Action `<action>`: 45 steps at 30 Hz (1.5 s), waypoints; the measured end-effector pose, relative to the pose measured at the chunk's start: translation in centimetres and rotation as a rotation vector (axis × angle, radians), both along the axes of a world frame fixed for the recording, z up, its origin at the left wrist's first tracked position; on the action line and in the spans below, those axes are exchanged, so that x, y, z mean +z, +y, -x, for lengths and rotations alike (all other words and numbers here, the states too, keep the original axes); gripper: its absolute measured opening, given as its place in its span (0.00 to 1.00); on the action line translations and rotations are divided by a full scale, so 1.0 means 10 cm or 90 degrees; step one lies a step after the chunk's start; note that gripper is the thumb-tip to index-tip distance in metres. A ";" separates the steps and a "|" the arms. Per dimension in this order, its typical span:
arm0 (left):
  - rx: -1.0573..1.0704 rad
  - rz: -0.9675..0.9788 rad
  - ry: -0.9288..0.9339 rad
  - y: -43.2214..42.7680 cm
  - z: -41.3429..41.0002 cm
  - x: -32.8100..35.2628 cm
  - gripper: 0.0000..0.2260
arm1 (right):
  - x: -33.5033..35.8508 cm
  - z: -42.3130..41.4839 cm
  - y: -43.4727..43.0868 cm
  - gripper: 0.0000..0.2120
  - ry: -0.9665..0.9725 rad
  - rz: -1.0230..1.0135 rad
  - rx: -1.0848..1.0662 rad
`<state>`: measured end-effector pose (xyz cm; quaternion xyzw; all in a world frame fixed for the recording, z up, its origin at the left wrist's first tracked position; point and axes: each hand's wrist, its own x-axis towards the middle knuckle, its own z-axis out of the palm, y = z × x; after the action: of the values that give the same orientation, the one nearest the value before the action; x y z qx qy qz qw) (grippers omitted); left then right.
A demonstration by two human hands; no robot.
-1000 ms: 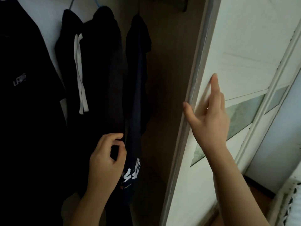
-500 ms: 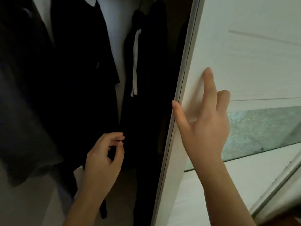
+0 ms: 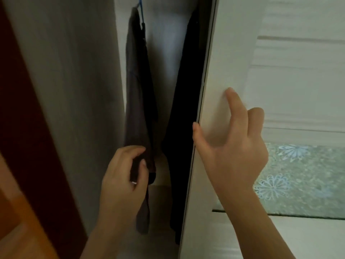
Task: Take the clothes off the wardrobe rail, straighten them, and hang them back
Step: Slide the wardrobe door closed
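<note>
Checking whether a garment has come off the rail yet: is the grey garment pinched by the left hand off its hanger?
No, the grey garment hangs from the blue hanger while the left hand pinches its lower part.

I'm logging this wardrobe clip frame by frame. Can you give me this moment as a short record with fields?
setting: open gap of a wardrobe, sliding door at right
left hand: pinching the lower part of the grey garment
right hand: thumb on the door edge, fingers spread on its face
grey garment: hangs on a blue hanger
black garment: hangs beside the door edge, untouched
door panel: patterned glass inset
</note>
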<state>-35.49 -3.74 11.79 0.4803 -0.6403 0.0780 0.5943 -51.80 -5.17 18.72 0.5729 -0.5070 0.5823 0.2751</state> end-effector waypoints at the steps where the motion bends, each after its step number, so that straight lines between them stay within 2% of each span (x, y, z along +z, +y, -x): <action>1: 0.025 0.013 -0.007 0.04 -0.08 0.03 0.12 | 0.00 -0.09 -0.01 0.29 0.016 0.007 0.006; 6: 0.164 0.026 -0.030 0.21 -0.45 0.11 0.13 | 0.01 -0.50 -0.04 0.28 0.070 0.020 0.065; 10: 0.260 0.039 -0.042 0.29 -0.73 0.15 0.14 | -0.01 -0.78 -0.08 0.21 0.106 0.066 0.144; 15: 0.344 0.062 -0.014 0.36 -1.03 0.17 0.15 | 0.01 -1.13 -0.13 0.16 0.136 0.076 0.224; 22: 0.443 -0.008 0.066 0.29 -1.44 0.19 0.26 | 0.04 -1.59 -0.18 0.16 0.181 0.052 0.313; 24: 0.412 -0.036 0.117 0.25 -1.56 0.17 0.29 | 0.05 -1.72 -0.19 0.15 0.183 0.052 0.325; 30: 0.211 -0.099 0.306 0.17 -1.75 0.20 0.35 | 0.08 -2.03 -0.20 0.17 0.191 0.063 0.333; 35: 0.140 -0.063 0.336 0.16 -1.79 0.19 0.25 | 0.06 -2.22 -0.19 0.17 0.197 0.078 0.309; 42: 0.102 -0.034 0.387 0.12 -1.80 0.16 0.20 | 0.06 -2.41 -0.17 0.18 0.198 0.081 0.322; 45: 0.095 -0.031 0.394 0.11 -1.83 0.12 0.20 | 0.07 -2.48 -0.17 0.17 0.193 0.086 0.326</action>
<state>-17.20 -2.64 13.03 0.5407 -0.3942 -0.0438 0.7419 -26.95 -6.91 19.40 0.7431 -0.2593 0.5728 0.2290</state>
